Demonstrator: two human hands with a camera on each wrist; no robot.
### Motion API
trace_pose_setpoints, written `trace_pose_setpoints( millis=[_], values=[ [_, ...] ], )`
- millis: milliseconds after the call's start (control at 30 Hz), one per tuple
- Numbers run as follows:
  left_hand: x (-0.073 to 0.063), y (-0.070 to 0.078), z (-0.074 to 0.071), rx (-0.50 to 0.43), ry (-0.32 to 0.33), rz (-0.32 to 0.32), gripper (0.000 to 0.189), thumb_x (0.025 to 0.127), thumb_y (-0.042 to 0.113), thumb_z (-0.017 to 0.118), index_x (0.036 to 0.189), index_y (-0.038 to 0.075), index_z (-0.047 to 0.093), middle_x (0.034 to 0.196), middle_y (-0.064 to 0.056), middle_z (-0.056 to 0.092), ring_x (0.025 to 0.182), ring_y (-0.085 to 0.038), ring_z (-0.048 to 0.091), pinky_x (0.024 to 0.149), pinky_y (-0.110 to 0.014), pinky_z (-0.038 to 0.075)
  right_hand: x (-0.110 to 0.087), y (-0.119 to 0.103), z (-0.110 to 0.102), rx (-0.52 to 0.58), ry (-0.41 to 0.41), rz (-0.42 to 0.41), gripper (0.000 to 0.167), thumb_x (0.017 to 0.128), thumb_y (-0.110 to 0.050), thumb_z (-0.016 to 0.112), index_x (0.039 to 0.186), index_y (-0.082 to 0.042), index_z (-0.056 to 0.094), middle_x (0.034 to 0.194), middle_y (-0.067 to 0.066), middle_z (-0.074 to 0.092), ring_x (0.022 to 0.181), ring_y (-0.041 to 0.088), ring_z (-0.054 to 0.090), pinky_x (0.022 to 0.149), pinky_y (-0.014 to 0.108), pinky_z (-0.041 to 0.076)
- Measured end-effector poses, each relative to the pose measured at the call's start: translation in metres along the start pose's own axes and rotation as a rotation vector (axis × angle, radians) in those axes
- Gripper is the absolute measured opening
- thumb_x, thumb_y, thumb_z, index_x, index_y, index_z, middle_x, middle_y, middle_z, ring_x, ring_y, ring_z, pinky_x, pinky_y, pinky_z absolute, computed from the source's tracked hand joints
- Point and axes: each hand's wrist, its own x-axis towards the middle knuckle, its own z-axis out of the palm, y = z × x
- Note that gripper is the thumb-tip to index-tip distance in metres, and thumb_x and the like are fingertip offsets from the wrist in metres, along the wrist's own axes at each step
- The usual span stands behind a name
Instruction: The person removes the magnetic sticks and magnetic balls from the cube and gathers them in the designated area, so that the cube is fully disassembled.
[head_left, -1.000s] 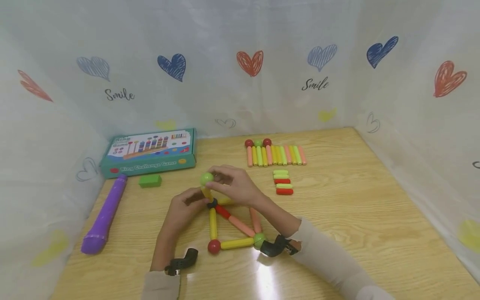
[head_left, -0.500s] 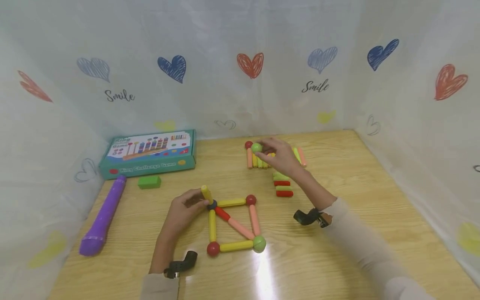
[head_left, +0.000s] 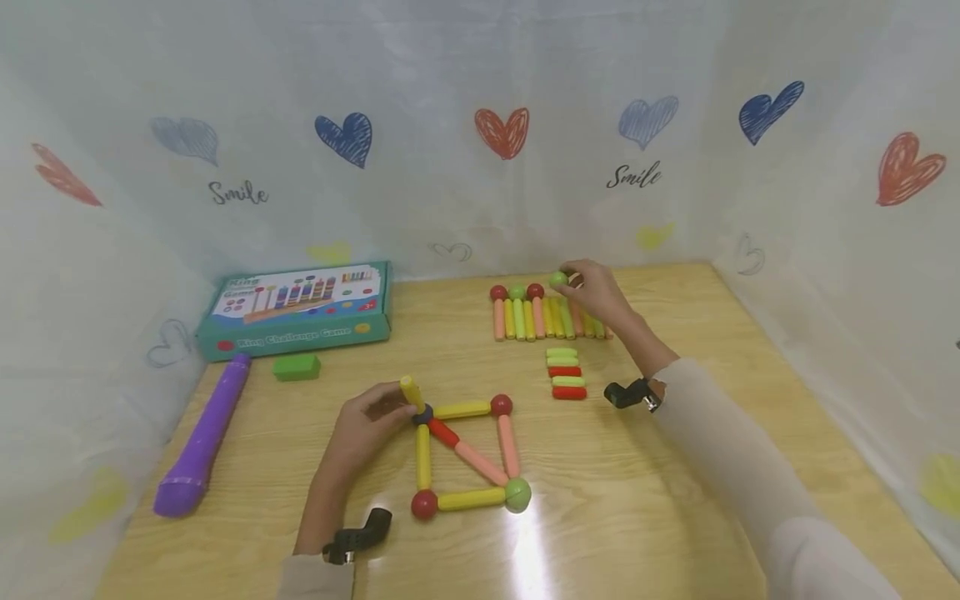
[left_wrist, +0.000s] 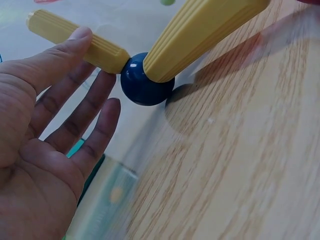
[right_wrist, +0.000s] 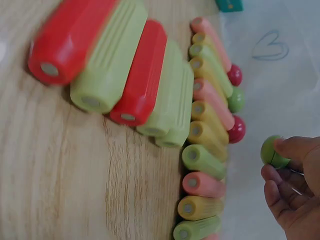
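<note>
**Left fingers steady a raised rod while the right hold a loose ball**

The left hand point(head_left: 366, 429) pinches a raised, ribbed yellow rod point(left_wrist: 75, 41), thumb on 1 side, fingers behind. The rod's lower end meets a glossy dark blue ball point(left_wrist: 147, 82) at the 10 o'clock corner of a 4-sided frame point(head_left: 471, 499) of coloured rods and balls on the wood-grain worktop point(head_left: 637, 533). A red-and-pink diagonal point(head_left: 482, 464) crosses from there to the light green corner ball point(head_left: 517, 495) at 4 o'clock.

At 1 o'clock from the frame, the right hand point(head_left: 600, 292) grasps a loose light green ball point(head_left: 558, 280) between thumb and fingers, just beside the row of long pink, yellow and green rods point(head_left: 551, 318) and its 3 balls point(head_left: 517, 293), 2 red and 1 green. Whether the loose ball touches the worktop, I cannot tell.

The step in hand looks like placing that ball with the spares, the raised rod's top end being bare. The next move probably calls for a gentle release that nudges nothing, plus a firm left pinch against tipping.
</note>
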Motion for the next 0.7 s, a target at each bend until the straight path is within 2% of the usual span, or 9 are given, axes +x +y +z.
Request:
trace_pose_setpoints(
  millis=[133, 233, 433, 700],
  values=[
    [-0.005, -0.001, -0.001, 0.000, 0.005, -0.023, 0.036, 0.086, 0.038, 0.078, 0.117, 0.020, 0.071, 0.110, 0.005, 0.071, 0.109, -0.014, 0.064, 0.094, -0.026, 0.051, 0.008, 0.007, 0.008, -0.054, -0.046, 0.009, 0.039, 0.097, -0.015, 0.068, 0.129, 0.006, 0.061, 0.128, 0.024, 0.059, 0.105, 0.036, 0.063, 0.084, 0.044, 0.056],
    [-0.006, -0.002, -0.002, -0.002, 0.013, -0.015, 0.035, 0.086, 0.037, 0.079, 0.116, 0.020, 0.072, 0.110, 0.005, 0.071, 0.109, -0.014, 0.064, 0.094, -0.026, 0.051, 0.013, 0.010, 0.013, -0.077, -0.064, 0.006, 0.039, 0.096, -0.014, 0.069, 0.129, 0.006, 0.062, 0.126, 0.025, 0.058, 0.104, 0.037, 0.063, 0.083, 0.044, 0.056],
    [-0.004, -0.004, 0.000, -0.028, 0.011, 0.020, 0.035, 0.086, 0.035, 0.079, 0.117, 0.019, 0.072, 0.110, 0.004, 0.071, 0.108, -0.015, 0.065, 0.093, -0.027, 0.051, 0.020, 0.014, 0.015, -0.099, -0.090, 0.024, 0.039, 0.095, -0.012, 0.070, 0.128, 0.007, 0.062, 0.119, 0.025, 0.058, 0.102, 0.037, 0.060, 0.083, 0.045, 0.054],
    [0.003, -0.005, 0.002, -0.054, 0.006, 0.024, 0.033, 0.086, 0.034, 0.079, 0.116, 0.020, 0.072, 0.108, 0.003, 0.072, 0.106, -0.016, 0.065, 0.092, -0.028, 0.052, 0.026, 0.020, 0.017, -0.116, -0.125, 0.026, 0.039, 0.098, -0.012, 0.065, 0.130, 0.009, 0.060, 0.125, 0.027, 0.058, 0.106, 0.038, 0.059, 0.088, 0.047, 0.052]
  ],
)
